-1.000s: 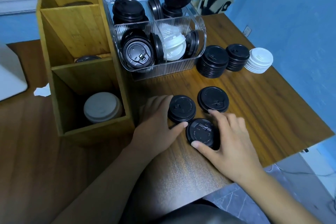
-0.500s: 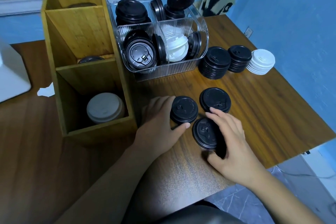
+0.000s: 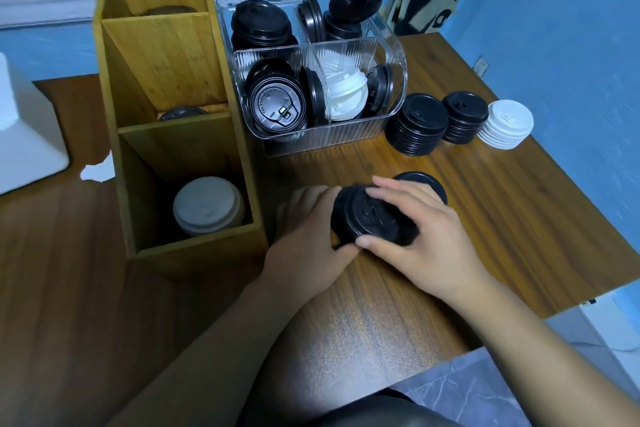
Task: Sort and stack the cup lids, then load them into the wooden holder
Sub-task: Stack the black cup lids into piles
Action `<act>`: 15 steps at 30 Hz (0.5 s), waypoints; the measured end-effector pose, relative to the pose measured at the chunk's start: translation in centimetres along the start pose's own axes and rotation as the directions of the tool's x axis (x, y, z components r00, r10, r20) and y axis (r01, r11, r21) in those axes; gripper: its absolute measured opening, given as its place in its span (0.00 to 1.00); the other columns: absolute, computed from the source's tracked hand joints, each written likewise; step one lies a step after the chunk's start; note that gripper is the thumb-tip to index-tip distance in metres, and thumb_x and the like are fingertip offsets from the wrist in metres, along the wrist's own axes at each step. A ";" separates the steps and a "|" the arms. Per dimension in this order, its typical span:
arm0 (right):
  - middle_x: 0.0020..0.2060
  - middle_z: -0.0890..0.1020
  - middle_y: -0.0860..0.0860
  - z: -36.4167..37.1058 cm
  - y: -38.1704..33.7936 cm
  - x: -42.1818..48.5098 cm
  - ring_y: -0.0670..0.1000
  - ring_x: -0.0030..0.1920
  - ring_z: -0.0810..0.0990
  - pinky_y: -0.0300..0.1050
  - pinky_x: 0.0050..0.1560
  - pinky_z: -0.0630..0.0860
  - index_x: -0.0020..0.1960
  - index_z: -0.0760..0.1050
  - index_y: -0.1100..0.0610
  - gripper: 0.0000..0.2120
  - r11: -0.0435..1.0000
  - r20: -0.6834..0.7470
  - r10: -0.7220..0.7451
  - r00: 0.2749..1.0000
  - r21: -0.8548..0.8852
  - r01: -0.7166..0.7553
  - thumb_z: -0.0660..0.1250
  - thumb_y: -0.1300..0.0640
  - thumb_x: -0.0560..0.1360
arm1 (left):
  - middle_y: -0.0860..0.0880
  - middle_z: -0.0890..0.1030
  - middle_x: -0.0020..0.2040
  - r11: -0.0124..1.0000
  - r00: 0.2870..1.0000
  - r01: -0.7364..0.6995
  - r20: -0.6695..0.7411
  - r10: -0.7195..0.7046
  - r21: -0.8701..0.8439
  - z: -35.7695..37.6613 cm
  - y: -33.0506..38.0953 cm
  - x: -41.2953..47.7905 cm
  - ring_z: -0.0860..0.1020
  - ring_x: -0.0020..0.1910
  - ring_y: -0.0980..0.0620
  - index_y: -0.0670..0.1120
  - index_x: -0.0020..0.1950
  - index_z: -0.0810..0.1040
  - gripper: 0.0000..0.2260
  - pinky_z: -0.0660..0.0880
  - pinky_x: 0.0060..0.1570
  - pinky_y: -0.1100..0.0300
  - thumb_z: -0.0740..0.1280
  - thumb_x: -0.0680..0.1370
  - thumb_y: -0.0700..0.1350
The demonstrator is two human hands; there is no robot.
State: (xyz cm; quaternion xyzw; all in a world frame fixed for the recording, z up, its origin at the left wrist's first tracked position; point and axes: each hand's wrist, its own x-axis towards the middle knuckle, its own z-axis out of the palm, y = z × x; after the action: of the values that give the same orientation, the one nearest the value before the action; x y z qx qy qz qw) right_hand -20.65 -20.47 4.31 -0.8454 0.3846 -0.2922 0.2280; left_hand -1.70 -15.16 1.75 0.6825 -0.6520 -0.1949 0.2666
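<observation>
Near the middle of the table, just right of the wooden holder, the right grip curls fingers and thumb round the blurred black lids. The left grip clasps their left edge.

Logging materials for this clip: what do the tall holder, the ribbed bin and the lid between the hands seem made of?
Holder: light wood, possibly bamboo, matte; grain lines and board joints show.
Bin: clear hard plastic, glossy; lids show through its ribbed wall.
Black lid: probably thin moulded plastic with a slight sheen; raised marks on top, though blur hides detail.
</observation>
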 end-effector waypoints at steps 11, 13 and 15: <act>0.66 0.77 0.45 1.3 0.9 2.5 0.47 0.67 0.72 0.43 0.71 0.66 0.65 0.80 0.53 0.31 0.996 0.180 0.025 0.983 -0.091 -0.008 0.72 0.35 0.69 | 0.54 0.66 0.72 0.997 0.999 0.040 0.015 -0.039 -0.061 0.2 -0.5 0.1 0.59 0.73 0.54 0.52 0.81 0.56 0.42 0.59 0.73 0.51 0.73 0.73 0.59; 0.66 0.77 0.44 1.2 0.8 2.6 0.46 0.67 0.71 0.37 0.71 0.63 0.65 0.80 0.52 0.30 0.997 0.191 0.032 0.981 -0.078 -0.017 0.70 0.33 0.71 | 0.55 0.67 0.69 1.000 1.000 -0.007 -0.016 0.007 -0.022 0.3 -0.5 0.1 0.61 0.71 0.54 0.52 0.78 0.63 0.37 0.60 0.72 0.51 0.72 0.73 0.59; 0.65 0.78 0.43 1.0 0.7 2.7 0.45 0.67 0.72 0.36 0.70 0.63 0.64 0.81 0.51 0.28 0.997 0.182 0.041 0.982 -0.078 -0.027 0.68 0.34 0.73 | 0.57 0.67 0.68 1.000 0.999 -0.016 -0.032 0.015 -0.023 0.4 -0.7 0.1 0.62 0.70 0.54 0.53 0.76 0.65 0.35 0.59 0.70 0.54 0.73 0.72 0.60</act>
State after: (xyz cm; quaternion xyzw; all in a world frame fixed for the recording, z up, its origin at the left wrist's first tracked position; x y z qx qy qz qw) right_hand -18.86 -22.85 4.03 -0.8700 0.3870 -0.1943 0.2357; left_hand -1.41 -15.30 1.03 0.6772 -0.6506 -0.1896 0.2866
